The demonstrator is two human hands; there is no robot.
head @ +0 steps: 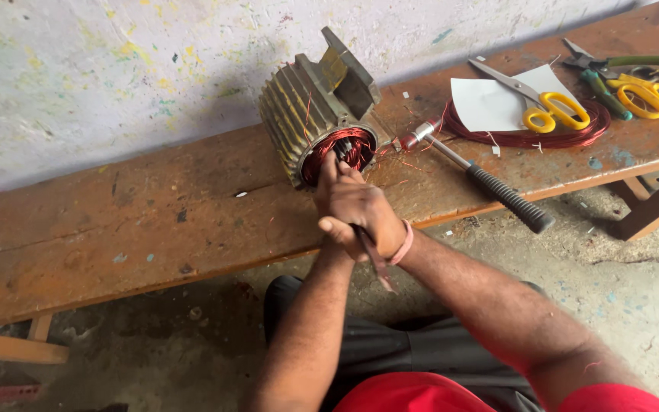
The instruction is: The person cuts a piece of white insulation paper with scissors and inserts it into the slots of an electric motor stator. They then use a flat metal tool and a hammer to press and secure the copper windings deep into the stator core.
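A finned grey motor stator (pixel 306 103) lies on its side on a worn wooden bench (pixel 154 221), its open end with red copper windings (pixel 356 145) facing me. Both my hands are clasped together at that opening. My right hand (pixel 368 214), with a pink band at the wrist, grips a thin flat tool (pixel 375 263) whose tip reaches into the windings. Mostly hidden behind the right hand, my left hand (pixel 328 177) has its fingers pressed against the windings beside the tool.
A hammer (pixel 490 183) with a black grip lies right of the stator. Farther right are a coil of red wire (pixel 528 139), white paper (pixel 490 99), two yellow-handled scissors (pixel 554 111), and green-handled pliers (pixel 634 61). A painted wall stands behind the bench.
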